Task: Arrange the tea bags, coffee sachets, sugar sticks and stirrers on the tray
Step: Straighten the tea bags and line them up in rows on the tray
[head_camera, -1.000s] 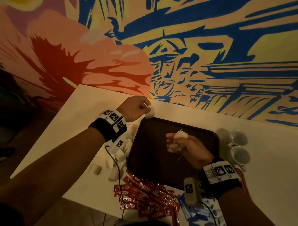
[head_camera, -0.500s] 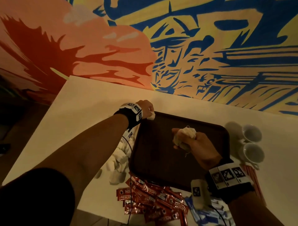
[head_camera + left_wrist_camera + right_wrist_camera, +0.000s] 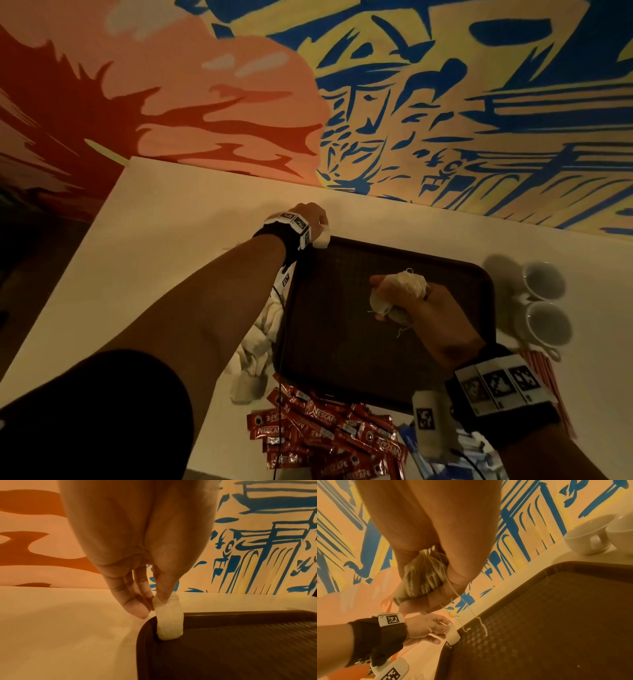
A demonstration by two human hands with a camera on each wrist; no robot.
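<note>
First tea bag [image 3: 169, 620] going down — left hand [image 3: 137, 563] pinches it into the tray [image 3: 240, 649]'s far-left corner, right hand [image 3: 435, 318] clutching a bunch of tea bags [image 3: 400, 294] above the tray — release next.

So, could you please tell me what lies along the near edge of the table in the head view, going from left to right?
Loose tea bags → red coffee sachets → blue sugar sticks → red stirrers.

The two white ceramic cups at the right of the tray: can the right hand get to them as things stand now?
Probably not yet. The right hand is close to the two white ceramic cups, with nothing between them, but its fingers grip a bundle of tea bags above the dark brown plastic tray.
</note>
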